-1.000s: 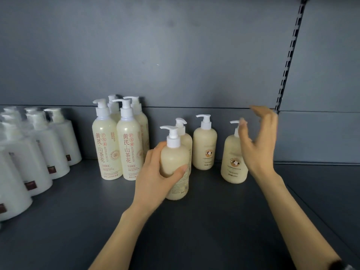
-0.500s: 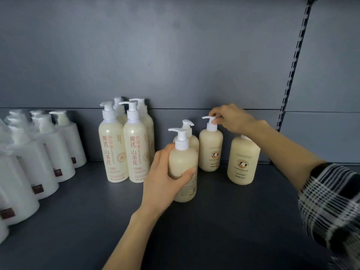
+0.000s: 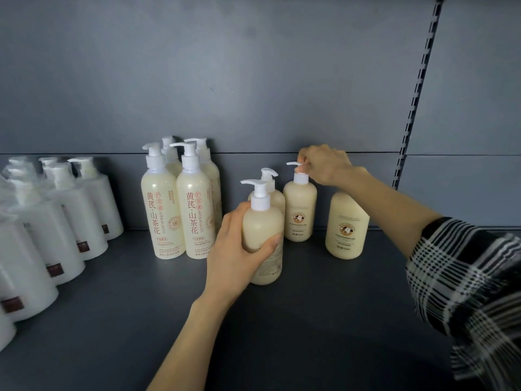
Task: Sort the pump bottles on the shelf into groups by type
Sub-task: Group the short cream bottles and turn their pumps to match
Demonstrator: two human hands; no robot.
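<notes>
Left hand [image 3: 236,249] wraps the body of the front cream pump bottle [image 3: 263,238], thumb across its front. Right hand [image 3: 324,165] pinches the pump head of the cow-logo bottle [image 3: 299,210] behind it. Both stand mid-shelf [image 3: 310,320], just right of the tall Astragalus bottles [image 3: 180,210]. They look full, so probably heavyish; rigid smooth plastic, likely slippery. Body grip is safer, since the pump may swivel. Long axes vertical, spouts point left.

A grey back panel [image 3: 253,80] stands behind the dark shelf [image 3: 310,334]; a slotted metal rail [image 3: 417,94] rises far right.
</notes>
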